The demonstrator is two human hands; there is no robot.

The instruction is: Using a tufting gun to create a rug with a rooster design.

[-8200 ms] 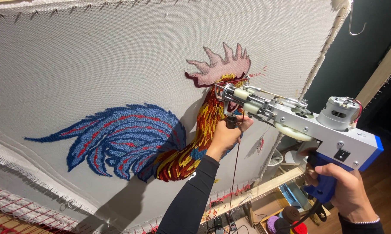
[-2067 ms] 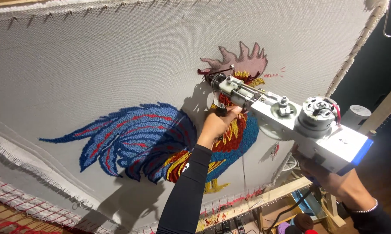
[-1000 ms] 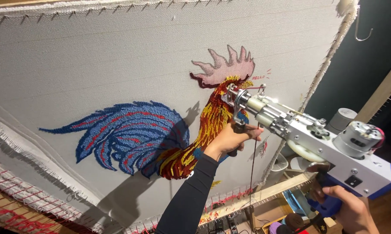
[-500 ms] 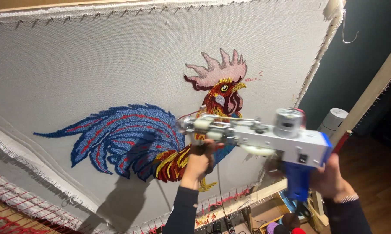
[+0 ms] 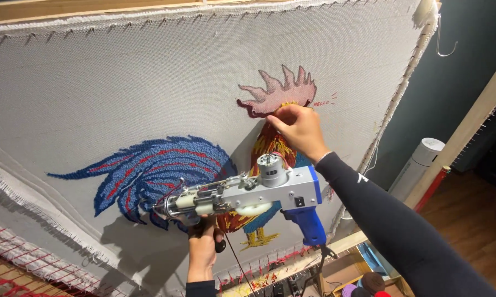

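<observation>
A grey tufting cloth (image 5: 121,93) is stretched on a wooden frame and bears a tufted rooster (image 5: 270,148) with a blue tail (image 5: 149,170) and a pink comb. My left hand (image 5: 203,250) grips the front handle under a silver tufting gun (image 5: 242,192), which points left in front of the tail. The gun's blue rear grip (image 5: 305,223) hangs free. My right hand (image 5: 294,127) reaches up to the rooster's head, its curled fingertips pressed on the tufts just below the comb. A dark red yarn runs down from the gun.
The frame's lower wooden bar (image 5: 336,245) carries rows of tack strips. A white cylinder device (image 5: 424,162) stands on the wooden floor at the right, beside a slanted wooden beam (image 5: 470,124). A metal hook (image 5: 444,44) hangs on the dark wall. Yarn cones (image 5: 369,283) sit below.
My right hand has left the blue grip and risen to the rooster's head. The gun has dropped lower and left, held by my left hand alone.
</observation>
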